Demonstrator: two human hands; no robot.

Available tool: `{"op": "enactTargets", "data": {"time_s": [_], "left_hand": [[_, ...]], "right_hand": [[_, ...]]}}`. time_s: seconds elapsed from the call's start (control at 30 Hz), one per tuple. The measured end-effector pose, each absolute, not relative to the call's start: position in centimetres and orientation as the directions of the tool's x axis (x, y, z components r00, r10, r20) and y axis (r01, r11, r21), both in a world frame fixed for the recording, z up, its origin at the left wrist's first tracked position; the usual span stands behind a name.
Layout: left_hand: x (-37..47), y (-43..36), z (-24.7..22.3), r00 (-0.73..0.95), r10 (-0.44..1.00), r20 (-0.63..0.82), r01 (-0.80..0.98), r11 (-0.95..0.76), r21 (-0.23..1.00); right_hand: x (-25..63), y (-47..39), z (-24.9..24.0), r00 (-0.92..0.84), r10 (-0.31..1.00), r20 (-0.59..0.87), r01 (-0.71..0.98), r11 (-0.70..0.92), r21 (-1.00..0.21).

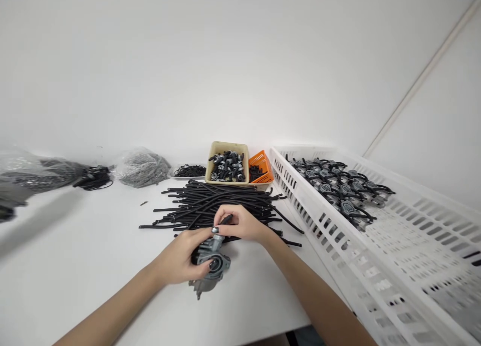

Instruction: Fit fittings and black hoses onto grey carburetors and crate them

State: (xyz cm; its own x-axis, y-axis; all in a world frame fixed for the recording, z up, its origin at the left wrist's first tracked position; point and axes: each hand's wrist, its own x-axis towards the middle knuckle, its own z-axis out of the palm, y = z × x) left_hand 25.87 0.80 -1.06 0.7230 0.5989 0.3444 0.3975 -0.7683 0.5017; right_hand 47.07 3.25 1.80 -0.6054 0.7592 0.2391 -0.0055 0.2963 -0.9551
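Carburetor (206, 285): sat before the hoses (205, 201), low over the table (93, 266); looked dense, stiff, likely safest taken round the body.
Left hand (183, 258): clasped that body beside the round bore.
Right hand (241, 224): pinched a black piece (227, 219) at the neck.
Black piece: seemed light, rubbery, grippy.
Writing: showed none legible.

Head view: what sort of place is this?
Likely an assembly workbench: a metal part held in the left hand, black hoses piled behind it, and a white crate of similar parts.
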Motion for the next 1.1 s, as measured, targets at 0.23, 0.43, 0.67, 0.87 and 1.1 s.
{"op": "enactTargets", "data": {"time_s": [0.23,0.43,0.67,0.87,1.1], "left_hand": [[25.9,0.7,-1.2,0.713,0.623,0.323,0.405,-0.741,0.536],[25.9,0.6,-0.9,0.71,0.629,0.316,0.398,-0.729,0.557],[26.1,0.4,-0.7,0.7,0.654,0.286,0.407,-0.695,0.593],[25.9,0.4,-0.8,0.675,0.689,0.262,0.421,-0.652,0.631],[25.9,0.3,-1.0,0.676,0.689,0.26,0.362,-0.619,0.697]], "right_hand": [[47.8,3.6,1.7,-0.639,0.742,0.205,0.04,0.299,-0.954],[48.1,3.5,1.7,-0.658,0.718,0.227,0.02,0.317,-0.948],[48.7,3.8,1.8,-0.727,0.647,0.231,-0.012,0.324,-0.946],[48.8,4.0,1.4,-0.719,0.659,0.221,0.002,0.32,-0.948],[48.8,4.0,1.4,-0.705,0.676,0.214,0.031,0.332,-0.943]]}}
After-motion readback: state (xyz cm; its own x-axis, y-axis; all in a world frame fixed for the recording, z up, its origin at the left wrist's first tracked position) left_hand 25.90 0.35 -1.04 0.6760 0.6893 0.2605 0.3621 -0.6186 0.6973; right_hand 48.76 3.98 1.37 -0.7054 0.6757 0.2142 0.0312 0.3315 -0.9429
